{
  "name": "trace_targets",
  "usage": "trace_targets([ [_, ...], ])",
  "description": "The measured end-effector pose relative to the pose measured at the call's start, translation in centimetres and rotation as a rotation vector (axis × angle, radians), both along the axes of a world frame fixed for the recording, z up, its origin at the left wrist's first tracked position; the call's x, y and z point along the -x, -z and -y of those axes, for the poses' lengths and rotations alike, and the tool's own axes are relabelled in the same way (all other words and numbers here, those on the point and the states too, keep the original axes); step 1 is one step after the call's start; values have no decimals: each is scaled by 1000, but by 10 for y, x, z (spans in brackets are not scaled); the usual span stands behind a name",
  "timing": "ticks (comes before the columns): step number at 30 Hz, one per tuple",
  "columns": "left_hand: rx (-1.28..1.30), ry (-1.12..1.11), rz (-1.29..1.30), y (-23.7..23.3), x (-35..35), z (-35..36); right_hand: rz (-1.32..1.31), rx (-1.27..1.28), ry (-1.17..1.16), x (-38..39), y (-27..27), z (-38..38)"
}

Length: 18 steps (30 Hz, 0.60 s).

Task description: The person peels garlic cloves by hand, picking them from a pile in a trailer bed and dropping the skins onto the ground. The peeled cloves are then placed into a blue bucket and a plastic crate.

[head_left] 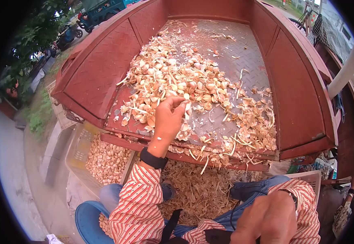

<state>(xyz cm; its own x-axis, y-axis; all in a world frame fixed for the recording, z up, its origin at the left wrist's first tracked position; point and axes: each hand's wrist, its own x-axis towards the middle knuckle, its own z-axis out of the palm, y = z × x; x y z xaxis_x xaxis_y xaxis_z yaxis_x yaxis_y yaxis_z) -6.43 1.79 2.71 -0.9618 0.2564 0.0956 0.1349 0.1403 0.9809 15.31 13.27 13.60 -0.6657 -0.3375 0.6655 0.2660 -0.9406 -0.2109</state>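
Note:
My left hand [171,116], with a dark band at the wrist, reaches over the front of a red metal cart bed [242,49]. Its thumb and forefinger are pinched on a pale garlic clove [187,106]. Just beyond the fingers lies a heap of garlic cloves [201,85], mixed with dry skins and stalks. My right hand [268,217] is raised close to the camera at lower right, large and blurred. Its fingers are mostly hidden, so I cannot make out whether they hold anything.
Garlic skins and stalks [254,126] pile at the bed's front right, some hanging over the edge. Below, more husks [201,191] cover the ground between my legs. A plastic crate [74,150] of cloves and a blue tub [85,219] stand to the left.

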Motion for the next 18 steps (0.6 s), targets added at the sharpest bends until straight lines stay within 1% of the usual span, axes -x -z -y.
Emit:
trace_targets([
  [1, -166, -12, 138, -2, -3, 2, 32, -62, 78, 0, 1, -6],
  [2, -283, 5, 204, -5, -7, 4, -10, -131, 170, 10, 7, -16],
  [4, -421, 26, 227, -4, -15, 6, 10, -379, 375, 34, 10, -28],
  [5, -490, 40, 249, -2, -20, 6, 69, -562, 484, 52, 9, -34],
  [6, -565, 71, 256, -3, -25, 6, 162, -712, 620, 76, 28, -41],
  [7, -593, 82, 270, -5, -32, 4, 389, -965, 747, 93, 44, -45],
  [8, -620, 94, 285, -7, -40, 3, 386, -1081, 792, 110, 61, -50],
  [10, -666, 136, 300, -6, -55, -1, 319, -1273, 735, 122, 76, -53],
  [11, -640, 131, 257, -2, -59, -4, 283, -1365, 699, 124, 81, -54],
  [13, -585, 118, 161, 5, -65, -10, 205, -1420, 659, 125, 84, -59],
  [14, -582, 116, 163, 5, -68, -11, 164, -1444, 637, 125, 85, -60],
  [17, -630, 220, 281, 10, -71, -5, -22, -1575, 698, 127, 87, -70],
  [18, -610, 273, 307, 9, -70, -2, 19, -1518, 692, 123, 88, -69],
])
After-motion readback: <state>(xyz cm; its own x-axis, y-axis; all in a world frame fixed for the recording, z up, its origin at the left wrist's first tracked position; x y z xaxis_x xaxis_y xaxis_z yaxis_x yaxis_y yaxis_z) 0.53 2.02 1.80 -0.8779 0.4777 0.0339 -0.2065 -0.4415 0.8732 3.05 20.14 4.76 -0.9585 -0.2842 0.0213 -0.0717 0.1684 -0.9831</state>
